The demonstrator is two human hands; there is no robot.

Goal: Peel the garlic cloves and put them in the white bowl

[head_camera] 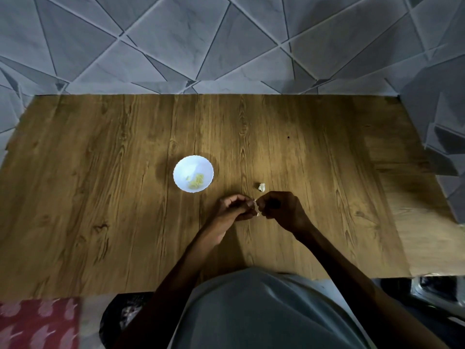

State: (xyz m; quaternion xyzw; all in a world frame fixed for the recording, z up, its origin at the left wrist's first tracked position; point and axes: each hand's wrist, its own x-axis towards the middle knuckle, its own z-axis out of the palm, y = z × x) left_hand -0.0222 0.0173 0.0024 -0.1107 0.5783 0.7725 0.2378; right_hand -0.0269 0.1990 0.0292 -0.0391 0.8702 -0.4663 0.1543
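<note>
Left hand (235,206) and right hand (279,210) both pinch one garlic clove (257,214) over the table (100,172), right of the white bowl (180,170); light, firm, its papery skin likely lifts best from a tip.

We've got a wood-grain table (100,197) spreading out under and all round our left hand (234,208) and right hand (279,210), grey marbled wall tiles (176,41) cut in triangles beyond them, a red patterned cloth (37,321) way down-left of the left hand, lighting pretty dim
</note>
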